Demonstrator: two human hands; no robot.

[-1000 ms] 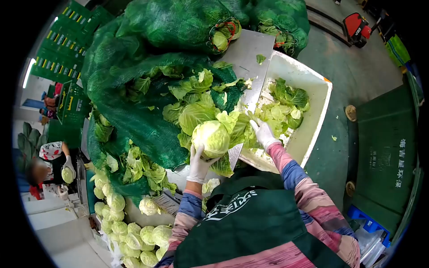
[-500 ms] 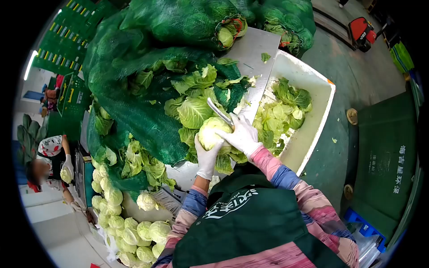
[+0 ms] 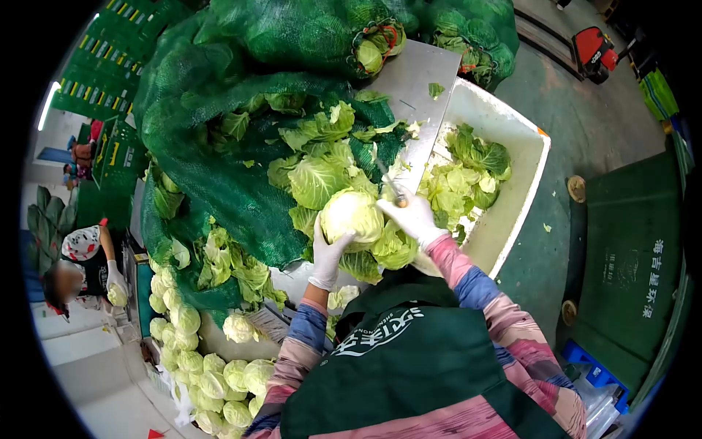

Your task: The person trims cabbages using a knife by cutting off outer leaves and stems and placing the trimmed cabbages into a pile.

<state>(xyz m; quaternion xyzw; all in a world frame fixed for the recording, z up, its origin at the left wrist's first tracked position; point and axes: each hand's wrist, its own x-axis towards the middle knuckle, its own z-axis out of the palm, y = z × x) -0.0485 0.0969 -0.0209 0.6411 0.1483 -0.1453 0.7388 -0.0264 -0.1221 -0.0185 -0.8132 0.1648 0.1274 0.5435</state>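
My gloved left hand (image 3: 328, 257) cups a pale green cabbage (image 3: 351, 218) from its near left side. Wrapped round the handle of a knife (image 3: 387, 178), my gloved right hand (image 3: 414, 219) is at the cabbage's right edge, with the blade pointing up and away. A loose leaf (image 3: 395, 247) hangs under the right hand, beside the cabbage. More outer leaves (image 3: 317, 181) lie just beyond the cabbage on green netting (image 3: 241, 212).
To the right, a white foam box (image 3: 521, 212) holds trimmed leaves. Filled net sacks (image 3: 300, 36) stand at the back of the metal table (image 3: 417, 73). Trimmed cabbages (image 3: 212, 384) are piled at the lower left, near a co-worker (image 3: 95, 267). A green bin (image 3: 621, 271) stands far right.
The knife and my right hand have moved off the cabbage's top toward the right, and the blade has turned more upright. A leaf now hangs away at the cabbage's right side.
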